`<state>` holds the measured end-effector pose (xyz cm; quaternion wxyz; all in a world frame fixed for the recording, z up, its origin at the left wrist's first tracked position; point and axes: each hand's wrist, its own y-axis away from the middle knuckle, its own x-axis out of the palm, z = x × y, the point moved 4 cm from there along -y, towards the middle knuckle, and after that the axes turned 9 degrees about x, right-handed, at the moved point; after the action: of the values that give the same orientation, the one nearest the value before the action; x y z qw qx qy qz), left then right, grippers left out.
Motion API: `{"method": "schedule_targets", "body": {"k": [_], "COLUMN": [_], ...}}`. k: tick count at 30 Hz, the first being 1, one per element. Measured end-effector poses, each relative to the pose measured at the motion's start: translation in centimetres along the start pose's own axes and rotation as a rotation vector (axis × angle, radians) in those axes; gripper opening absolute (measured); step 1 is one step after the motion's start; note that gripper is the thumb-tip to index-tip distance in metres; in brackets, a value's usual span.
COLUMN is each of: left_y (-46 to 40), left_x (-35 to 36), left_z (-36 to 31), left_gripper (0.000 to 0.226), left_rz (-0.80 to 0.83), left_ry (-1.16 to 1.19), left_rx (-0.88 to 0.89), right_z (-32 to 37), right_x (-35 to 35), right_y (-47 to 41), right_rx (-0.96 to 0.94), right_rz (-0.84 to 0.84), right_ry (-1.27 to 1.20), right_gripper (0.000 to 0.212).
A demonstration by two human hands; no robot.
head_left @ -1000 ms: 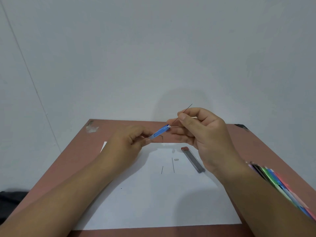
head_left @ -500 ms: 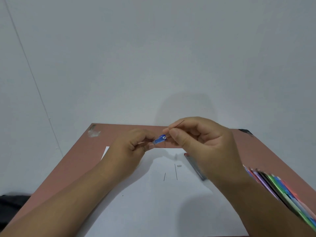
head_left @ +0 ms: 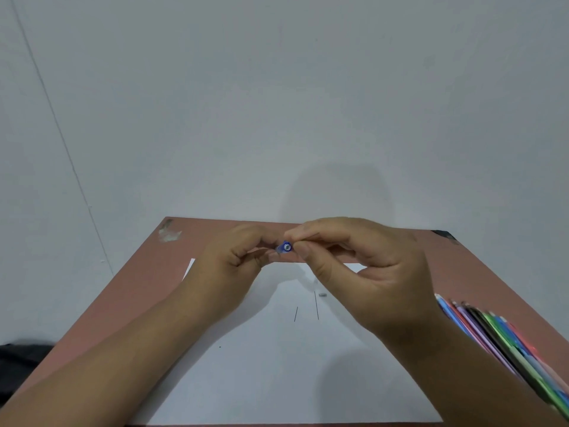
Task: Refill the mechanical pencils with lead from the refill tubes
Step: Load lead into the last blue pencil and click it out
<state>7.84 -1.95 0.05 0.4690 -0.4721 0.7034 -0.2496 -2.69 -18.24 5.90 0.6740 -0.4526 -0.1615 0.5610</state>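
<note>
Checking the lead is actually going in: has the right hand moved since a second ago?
Yes. The right hand has closed in leftward on the blue pencil; its fingertips now sit at the pencil's open end, and no lead shows above them.

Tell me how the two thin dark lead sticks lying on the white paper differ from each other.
The left lead stick is clearly shorter than the right lead stick. The left one leans slightly, its top tipped to the right, while the right one runs nearly straight up the white paper sheet. The right one's far end reaches close to a small white cap-like piece; the left one lies alone. Both are thin, dark and loose on the sheet, untouched by either hand.
</note>
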Motion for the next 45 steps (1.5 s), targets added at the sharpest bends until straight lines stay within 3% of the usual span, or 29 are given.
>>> {"method": "schedule_targets", "body": {"k": [13,24,32,39,45], "left_y": [-0.2,-0.1,-0.3,0.0,0.2], "left_x": [0.1,0.1,0.1,0.1,0.1], "left_z": [-0.6,-0.6,-0.9,-0.1,0.2], "left_gripper": [0.021,0.020,0.047,0.027,0.023], "left_rz": [0.012,0.016,0.005,0.020,0.031], "left_ry": [-0.003,-0.009,-0.055,-0.045,-0.081], "left_rx": [0.017,0.008,0.058,-0.001,-0.034], "right_z": [0.7,0.0,-1.0,-0.7,-1.3], "right_x": [0.0,-0.1,-0.1,-0.3,-0.4], "right_y": [-0.2,-0.2,-0.1,-0.4,-0.4], "right_rx": [-0.194,-0.089,0.090,-0.031,0.018], "right_rz": [0.020,-0.004,-0.045,-0.014,-0.065], "right_ry": [0.174,0.107,-0.011,0.123,0.191], "right_gripper": [0.007,0.010,0.007,0.010,0.009]}}
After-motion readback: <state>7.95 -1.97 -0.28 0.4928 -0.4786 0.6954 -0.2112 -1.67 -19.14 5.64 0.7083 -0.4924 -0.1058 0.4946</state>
